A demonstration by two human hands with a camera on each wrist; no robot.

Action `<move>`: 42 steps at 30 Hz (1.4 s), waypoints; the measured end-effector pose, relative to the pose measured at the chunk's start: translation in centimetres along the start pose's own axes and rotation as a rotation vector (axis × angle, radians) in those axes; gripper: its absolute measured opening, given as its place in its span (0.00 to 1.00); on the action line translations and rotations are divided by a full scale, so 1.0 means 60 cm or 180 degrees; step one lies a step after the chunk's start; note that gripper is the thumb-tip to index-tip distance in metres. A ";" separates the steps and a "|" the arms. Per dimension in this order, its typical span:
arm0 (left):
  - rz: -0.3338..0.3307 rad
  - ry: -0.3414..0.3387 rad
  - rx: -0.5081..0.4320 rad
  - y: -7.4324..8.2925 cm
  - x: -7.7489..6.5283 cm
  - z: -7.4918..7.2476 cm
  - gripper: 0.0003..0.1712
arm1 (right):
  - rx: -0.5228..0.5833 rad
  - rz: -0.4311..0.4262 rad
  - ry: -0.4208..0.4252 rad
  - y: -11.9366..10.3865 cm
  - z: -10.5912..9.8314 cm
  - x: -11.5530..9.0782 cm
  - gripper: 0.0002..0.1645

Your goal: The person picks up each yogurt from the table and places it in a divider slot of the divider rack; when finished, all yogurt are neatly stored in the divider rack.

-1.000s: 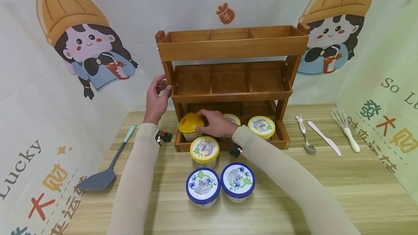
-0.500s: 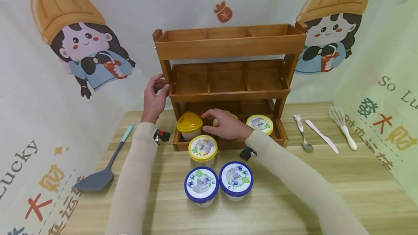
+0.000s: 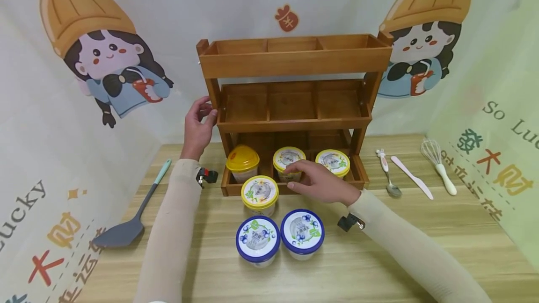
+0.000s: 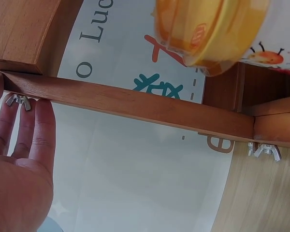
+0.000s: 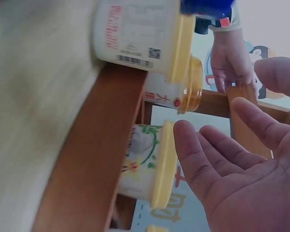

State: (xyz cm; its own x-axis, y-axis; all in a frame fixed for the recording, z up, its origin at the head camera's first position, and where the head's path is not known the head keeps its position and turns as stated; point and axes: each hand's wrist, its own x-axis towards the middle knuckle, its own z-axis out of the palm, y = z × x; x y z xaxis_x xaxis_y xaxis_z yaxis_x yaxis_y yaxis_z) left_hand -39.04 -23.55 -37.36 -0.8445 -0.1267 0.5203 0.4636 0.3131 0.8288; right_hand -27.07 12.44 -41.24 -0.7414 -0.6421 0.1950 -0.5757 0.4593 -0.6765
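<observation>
My left hand (image 3: 198, 130) holds the left upright of a three-tier wooden rack (image 3: 296, 62), thumb on one side and fingers on the other, by a wing nut (image 4: 20, 100). My right hand (image 3: 322, 182) hovers with loosely bent fingers in front of the bottom tier, holding nothing. In that tier stand a tub with a domed yellow lid (image 3: 243, 159) at left, a yellow-lidded tub (image 3: 288, 155) in the middle and another yellow-lidded tub (image 3: 335, 162) at right. One more yellow-rimmed tub (image 3: 259, 191) stands on the table before the rack.
Two blue-lidded tubs (image 3: 258, 238) stand side by side near the front. A grey spatula (image 3: 126, 230) lies at left. A small spoon (image 3: 391, 183), a pink knife (image 3: 411, 176) and a whisk (image 3: 440, 167) lie at right. A printed cloth (image 3: 252, 3) hangs behind.
My right hand has let go of the dome-lidded tub and moved right and toward me, uncovering the middle tub. The left hand stays at the rack's upright.
</observation>
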 end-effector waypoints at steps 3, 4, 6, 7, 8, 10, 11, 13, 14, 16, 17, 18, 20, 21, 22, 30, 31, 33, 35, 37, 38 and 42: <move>0.0009 -0.0003 -0.0013 -0.003 0.000 0.000 0.24 | -0.0010 0.0012 0.0025 0.004 0.003 -0.023 0.22; 0.0010 -0.0002 -0.0015 -0.005 0.000 0.000 0.24 | 0.0005 0.0020 0.0029 0.005 0.004 -0.030 0.22; 0.0024 0.0004 -0.0022 -0.005 0.000 0.000 0.25 | 0.0042 0.0034 0.0026 0.008 0.006 -0.043 0.22; 0.0026 0.0008 -0.0024 -0.006 0.001 0.000 0.25 | 0.0067 0.0046 0.0010 0.009 0.007 -0.049 0.22; 0.0024 0.0012 -0.0023 -0.006 0.001 0.000 0.25 | 0.0070 0.0047 0.0006 0.011 0.008 -0.055 0.22; 0.0013 0.0017 -0.0024 -0.005 0.001 -0.001 0.25 | 0.0079 0.0040 -0.0009 0.014 0.009 -0.067 0.22; 0.0004 0.0017 -0.0023 -0.005 0.001 -0.001 0.25 | 0.0084 0.0025 -0.0012 0.015 0.010 -0.073 0.22; -0.0021 0.0017 -0.0009 -0.004 0.000 -0.001 0.25 | 0.0138 -0.0026 -0.0019 0.015 0.011 -0.085 0.22; -0.0032 0.0015 -0.0004 -0.004 0.000 0.000 0.25 | 0.0153 -0.0057 -0.0011 0.016 0.012 -0.091 0.22; -0.0041 0.0014 0.0001 -0.003 -0.001 0.000 0.25 | 0.0186 -0.0099 -0.0007 0.017 0.014 -0.102 0.21; -0.0049 0.0016 0.0009 -0.002 -0.002 0.000 0.25 | 0.0215 -0.0111 -0.0012 0.017 0.016 -0.107 0.21; -0.0052 0.0018 0.0010 -0.002 -0.002 0.000 0.25 | 0.0246 -0.0121 -0.0029 0.018 0.017 -0.111 0.22; -0.0058 0.0017 0.0004 -0.001 -0.003 0.000 0.25 | 0.0287 -0.0136 -0.0075 0.021 0.020 -0.120 0.22; -0.0055 0.0017 0.0003 -0.001 -0.003 0.000 0.25 | 0.0322 -0.0125 -0.0102 0.022 0.021 -0.124 0.23; -0.0053 0.0015 0.0002 -0.001 -0.002 0.000 0.25 | 0.0367 -0.0122 -0.0128 0.022 0.022 -0.127 0.23; -0.0014 0.0012 -0.0031 -0.008 -0.003 -0.002 0.24 | 0.0655 -0.0093 -0.0350 0.033 0.041 -0.143 0.32; -0.0019 0.0013 -0.0032 -0.009 -0.004 -0.002 0.24 | 0.0676 -0.0106 -0.0380 0.035 0.043 -0.144 0.33; -0.0030 0.0015 -0.0024 -0.010 -0.005 -0.003 0.24 | 0.0705 -0.0118 -0.0414 0.038 0.046 -0.146 0.35; -0.0040 0.0017 -0.0015 -0.011 -0.005 -0.003 0.25 | 0.0746 -0.0119 -0.0435 0.038 0.047 -0.147 0.36; -0.0051 0.0014 -0.0007 -0.010 -0.004 -0.002 0.25 | 0.0826 -0.0116 -0.0454 0.039 0.046 -0.149 0.38; -0.0058 0.0013 0.0000 -0.009 -0.003 -0.002 0.25 | 0.0869 -0.0118 -0.0470 0.038 0.046 -0.150 0.40; -0.0077 0.0013 -0.0003 -0.004 0.001 0.000 0.25 | 0.0996 -0.0141 -0.0539 0.040 0.043 -0.154 0.45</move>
State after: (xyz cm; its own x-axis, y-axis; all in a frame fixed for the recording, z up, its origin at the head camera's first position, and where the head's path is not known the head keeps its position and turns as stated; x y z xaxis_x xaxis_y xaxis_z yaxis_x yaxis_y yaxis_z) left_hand -39.20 -23.62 -37.51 -0.8544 -0.1380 0.5009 0.4433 0.3089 0.8414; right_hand -20.74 17.91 -46.50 -0.6354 -0.7618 0.1262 -0.4529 0.2354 -0.8599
